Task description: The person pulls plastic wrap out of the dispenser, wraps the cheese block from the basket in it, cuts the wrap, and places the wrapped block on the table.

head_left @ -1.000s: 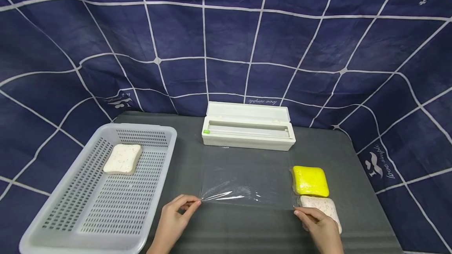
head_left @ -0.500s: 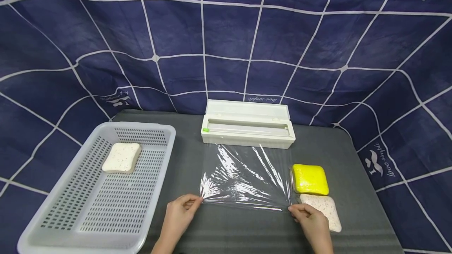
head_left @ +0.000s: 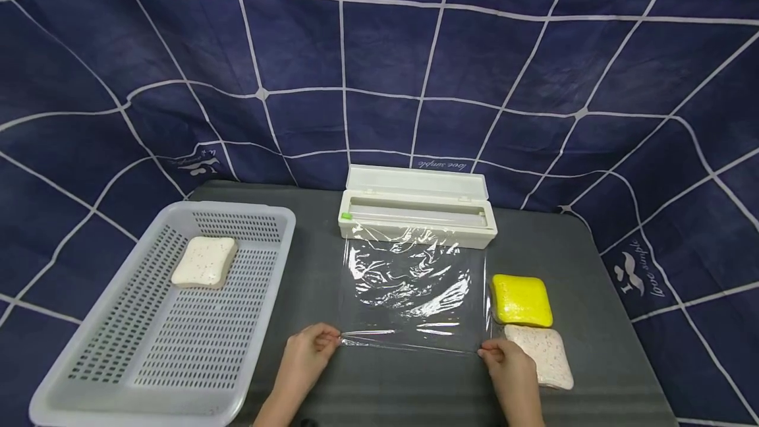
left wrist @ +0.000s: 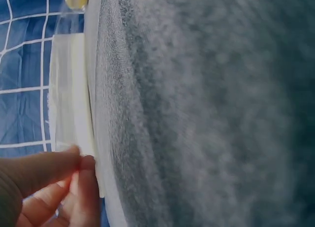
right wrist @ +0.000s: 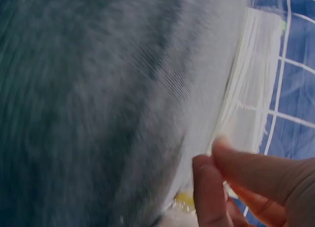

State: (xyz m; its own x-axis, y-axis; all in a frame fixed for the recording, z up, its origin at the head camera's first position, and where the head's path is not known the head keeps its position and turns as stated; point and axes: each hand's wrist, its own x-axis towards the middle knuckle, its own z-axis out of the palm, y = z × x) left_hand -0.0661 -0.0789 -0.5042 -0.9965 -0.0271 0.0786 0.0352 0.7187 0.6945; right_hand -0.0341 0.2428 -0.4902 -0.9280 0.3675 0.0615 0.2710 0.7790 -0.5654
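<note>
A sheet of clear plastic wrap (head_left: 409,288) stretches from the white wrap dispenser (head_left: 418,234) toward me. My left hand (head_left: 305,354) pinches its near left corner between thumb and fingertips, and my right hand (head_left: 511,371) pinches the near right corner. Creases and bright glints run across the film, mostly near the dispenser. The dispenser's lid (head_left: 417,182) stands raised at the back, with the roll showing inside. Close beside the right hand lies a speckled pale soap bar (head_left: 548,356), and behind it a yellow soap bar (head_left: 522,300), both with a shiny surface.
A pale grey perforated basket (head_left: 275,295) stands on the left, holding a white speckled soap bar (head_left: 204,261) near its back. All of this is on a dark grey cloth-covered table (head_left: 391,394). A blue checked curtain (head_left: 385,51) rises behind it and at both sides.
The right hand has shifted slightly left, off the pale bar, still pinching the film. The wrap has gone from nearly smooth to creased and glinting, and now overlaps the dispenser's front.
</note>
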